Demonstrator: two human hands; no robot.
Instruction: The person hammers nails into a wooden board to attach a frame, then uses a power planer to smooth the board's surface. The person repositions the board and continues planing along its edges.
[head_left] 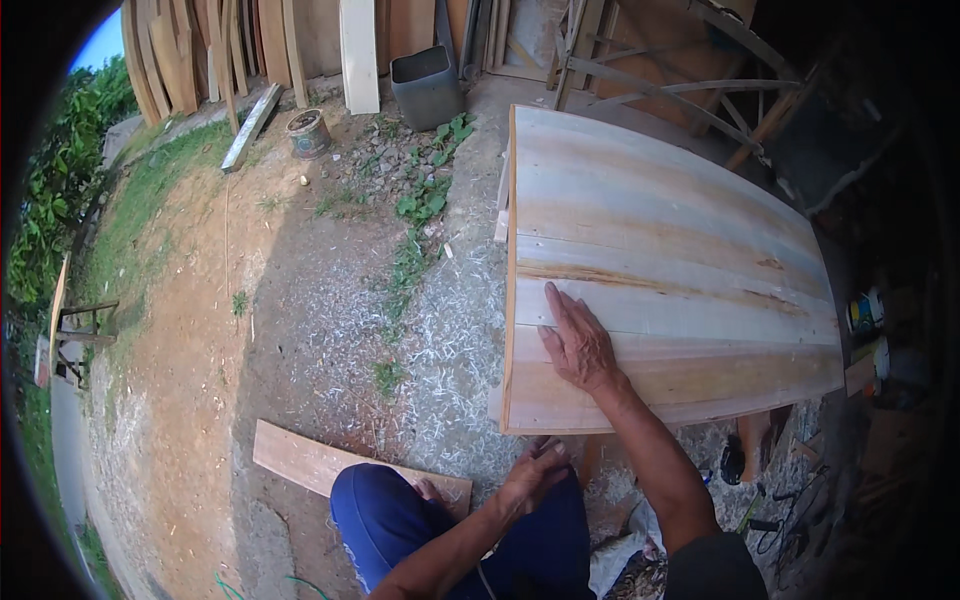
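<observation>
A large pale wooden panel (680, 250) made of several joined boards lies flat in front of me, its near edge by my knees. My right hand (578, 348) rests palm down on the near left part of the panel, fingers spread and holding nothing. My left hand (533, 472) is just below the panel's near edge, its fingertips reaching toward the underside. Whether it grips anything there is hidden. My knee in blue trousers (385, 510) is below it.
A short board (320, 462) lies on the shaving-strewn ground at my left. Planks (360, 50) lean on the back wall beside a grey bin (425, 85) and a round pot (308, 132). A wooden frame (680, 90) stands behind the panel; cans (865, 312) and cords sit right.
</observation>
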